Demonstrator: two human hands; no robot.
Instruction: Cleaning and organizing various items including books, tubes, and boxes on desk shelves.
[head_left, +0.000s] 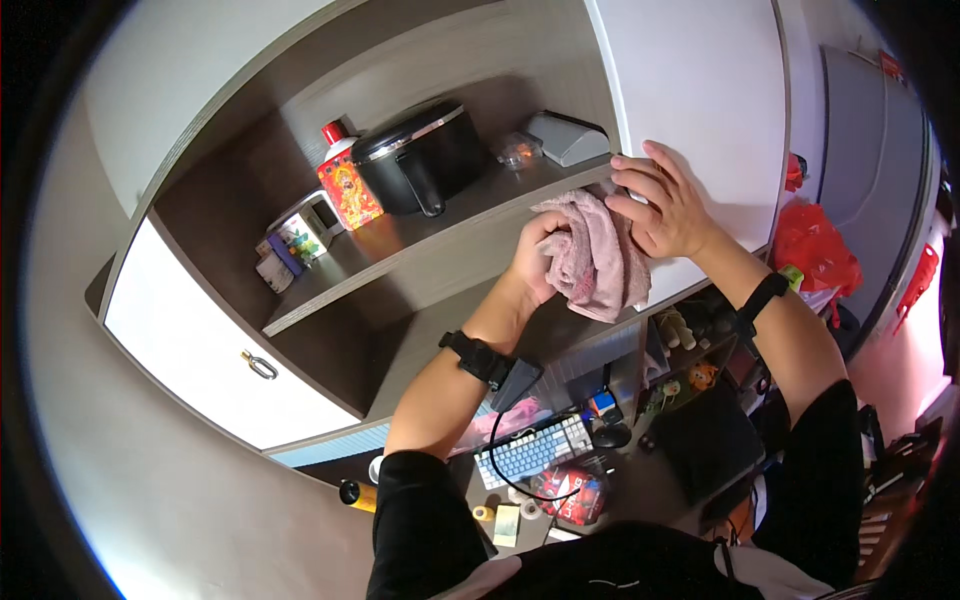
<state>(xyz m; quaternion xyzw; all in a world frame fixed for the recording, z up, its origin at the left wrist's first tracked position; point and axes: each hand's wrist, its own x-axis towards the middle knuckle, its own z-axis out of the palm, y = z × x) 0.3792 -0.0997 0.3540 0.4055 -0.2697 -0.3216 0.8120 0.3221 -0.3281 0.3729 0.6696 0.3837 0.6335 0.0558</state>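
My left hand (536, 255) grips a bunched pink towel (592, 259) in front of the lower compartment of a wall cabinet. Just right of the towel, my right hand (667, 206) lies against the white cabinet door (705, 90) near its left edge. Its fingers are spread, and the towel hides part of the palm's side. A small metallic piece, perhaps a door handle (637, 196), shows between the fingers. The cabinet shelf (450, 225) runs left from the fingertips, with a black lidded pot (420, 157) standing on it.
Beside the pot are a red-capped bottle (349, 184), small boxes (304, 229), a clear container (519, 150) and a grey device (570, 139). A second white door (217, 337) is at left. Below is a desk with a keyboard (532, 450), a mouse (611, 436) and a red bag (574, 495).
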